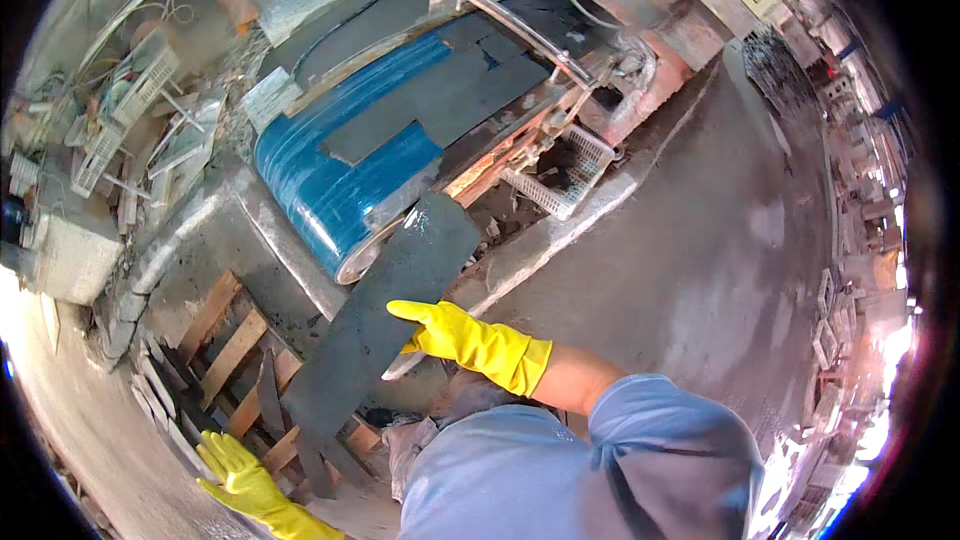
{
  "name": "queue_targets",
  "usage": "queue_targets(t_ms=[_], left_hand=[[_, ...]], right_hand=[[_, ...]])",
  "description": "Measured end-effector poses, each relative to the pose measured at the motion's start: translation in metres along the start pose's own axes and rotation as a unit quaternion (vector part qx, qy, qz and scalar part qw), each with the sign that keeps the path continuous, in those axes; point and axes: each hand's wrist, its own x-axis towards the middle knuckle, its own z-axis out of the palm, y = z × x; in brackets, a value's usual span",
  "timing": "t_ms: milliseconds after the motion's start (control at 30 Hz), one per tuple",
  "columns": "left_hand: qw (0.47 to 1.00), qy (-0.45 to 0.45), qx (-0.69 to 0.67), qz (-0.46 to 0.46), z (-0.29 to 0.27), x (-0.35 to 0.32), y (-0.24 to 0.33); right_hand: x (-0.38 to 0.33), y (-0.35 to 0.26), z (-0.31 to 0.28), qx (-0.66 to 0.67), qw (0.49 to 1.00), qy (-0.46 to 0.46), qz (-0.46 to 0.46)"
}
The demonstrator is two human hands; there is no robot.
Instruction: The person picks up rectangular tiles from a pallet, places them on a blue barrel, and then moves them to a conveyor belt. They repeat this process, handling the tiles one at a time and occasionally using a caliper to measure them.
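Right hand (440,328), yellow rubber glove: fingers stretched nearly flat, pressed against the edge of a long dark grey sheet (385,325) about midway along; whether the thumb closes behind it cannot be told.

Left hand (240,475), yellow rubber glove: fingers spread, at the sheet's lower end, touching or just beside its ragged tip; grip not clear.

Dark grey sheet: limp, rubbery-looking strip, running from the blue roller (345,165) down toward the wooden pallet (235,350). Upper end lies at the roller's lip; lower end is torn into points.

Blue roller: broad drum with more dark sheet lying over its top, set in a grimy metal frame (560,90).

White mesh basket (565,175): beside the frame, under the drum's far end.

Wet concrete floor (700,260): to the person's right.

Risks, as judged: with both hands this open, the sheet could slide free and drop onto the pallet; the torn end could rip further under its own weight; a glove near the roller's lip could be caught; the wet floor invites a slip.
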Motion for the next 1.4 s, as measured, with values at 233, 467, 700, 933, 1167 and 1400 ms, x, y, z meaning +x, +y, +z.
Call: queue_targets(t_ms=[233, 467, 700, 933, 1167, 1400], left_hand=[[0.542, -0.43, 0.714, 0.113, 0.058, -0.041, -0.106], [0.368, -0.528, 0.747, 0.167, 0.089, -0.033, -0.176], [0.663, -0.469, 0.448, -0.374, 0.101, 0.021, -0.177], [0.653, -0.384, 0.076, -0.648, 0.158, 0.099, -0.177], [0.691, -0.258, -0.066, -0.671, 0.154, 0.183, -0.196], [0.703, -0.265, -0.057, -0.658, 0.159, 0.243, -0.2]], right_hand=[[0.013, 0.014, -0.032, -0.051, 0.997, -0.029, -0.049], [-0.003, -0.017, 0.002, -0.129, 0.987, -0.018, -0.095], [0.06, -0.041, -0.023, -0.006, 0.975, -0.01, -0.224], [0.114, -0.069, -0.074, -0.098, 0.904, 0.108, -0.402], [0.149, -0.081, -0.115, -0.06, 0.818, 0.467, -0.33], [0.213, -0.141, -0.214, -0.082, 0.762, 0.546, -0.338]])
